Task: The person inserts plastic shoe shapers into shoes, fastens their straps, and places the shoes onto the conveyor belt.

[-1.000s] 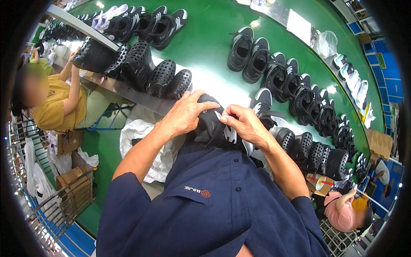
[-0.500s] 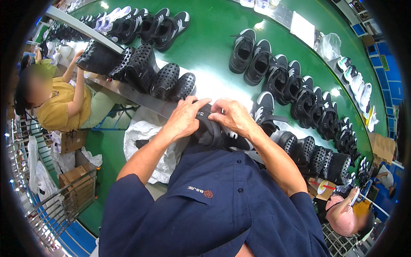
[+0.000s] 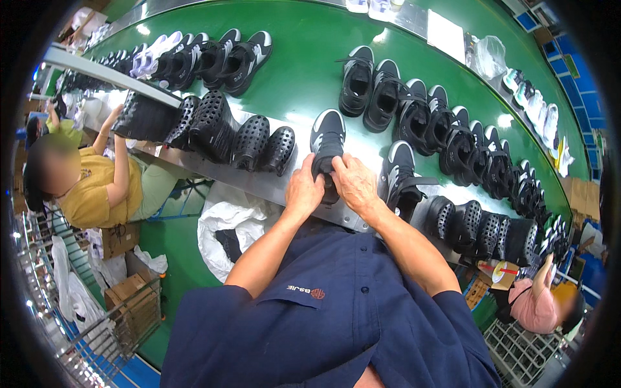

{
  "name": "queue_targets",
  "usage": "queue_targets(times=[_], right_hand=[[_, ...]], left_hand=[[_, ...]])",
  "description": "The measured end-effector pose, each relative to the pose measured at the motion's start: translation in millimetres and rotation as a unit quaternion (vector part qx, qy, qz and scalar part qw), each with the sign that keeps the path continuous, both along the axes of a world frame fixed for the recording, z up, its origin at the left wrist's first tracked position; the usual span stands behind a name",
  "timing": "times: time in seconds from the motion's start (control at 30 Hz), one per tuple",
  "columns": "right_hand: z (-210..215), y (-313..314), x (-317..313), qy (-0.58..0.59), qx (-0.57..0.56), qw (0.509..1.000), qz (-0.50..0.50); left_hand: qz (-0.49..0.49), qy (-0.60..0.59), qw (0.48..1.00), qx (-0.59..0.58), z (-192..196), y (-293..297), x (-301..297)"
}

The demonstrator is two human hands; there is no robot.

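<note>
Green conveyor belt [image 3: 304, 71], rows of shoes; our left hand [image 3: 304, 191] and right hand [image 3: 354, 186] both clasp a black sneaker [image 3: 327, 139] at the near edge.

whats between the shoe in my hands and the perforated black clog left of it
Bare green belt separates the black-and-white sneaker from the perforated black clog, shown in the head view.

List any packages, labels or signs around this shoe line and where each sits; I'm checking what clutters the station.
White sheet: flat rectangle, belt's far edge.
Clear plastic bag: crumpled, right of the sheet.
Cardboard boxes: brown, floor, lower left.
White bag: floor, below the left hand.
</note>
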State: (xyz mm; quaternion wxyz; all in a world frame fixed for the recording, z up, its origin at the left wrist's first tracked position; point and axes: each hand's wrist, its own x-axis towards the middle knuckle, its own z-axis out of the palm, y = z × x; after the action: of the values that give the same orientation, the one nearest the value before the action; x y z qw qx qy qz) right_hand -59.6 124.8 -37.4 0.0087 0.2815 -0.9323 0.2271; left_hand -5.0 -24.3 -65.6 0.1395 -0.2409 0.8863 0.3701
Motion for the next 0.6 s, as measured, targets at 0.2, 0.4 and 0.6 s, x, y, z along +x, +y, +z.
queue_targets(times=[0.2, 0.4, 0.6], right_hand=[[-17, 12, 7, 0.021, -0.052, 0.997, -0.044], [20, 40, 31, -0.021, -0.160, 0.984, -0.076], [0, 152, 85, -0.002, -0.076, 0.902, -0.426]], left_hand=[[-0.031, 0.167, 0.985, 0.012, -16, 4, 0], [-0.109, 0.133, 0.975, -0.143, 38, -3, 9], [-0.246, 0.212, 0.946, 0.014, 72, 47, 17]])
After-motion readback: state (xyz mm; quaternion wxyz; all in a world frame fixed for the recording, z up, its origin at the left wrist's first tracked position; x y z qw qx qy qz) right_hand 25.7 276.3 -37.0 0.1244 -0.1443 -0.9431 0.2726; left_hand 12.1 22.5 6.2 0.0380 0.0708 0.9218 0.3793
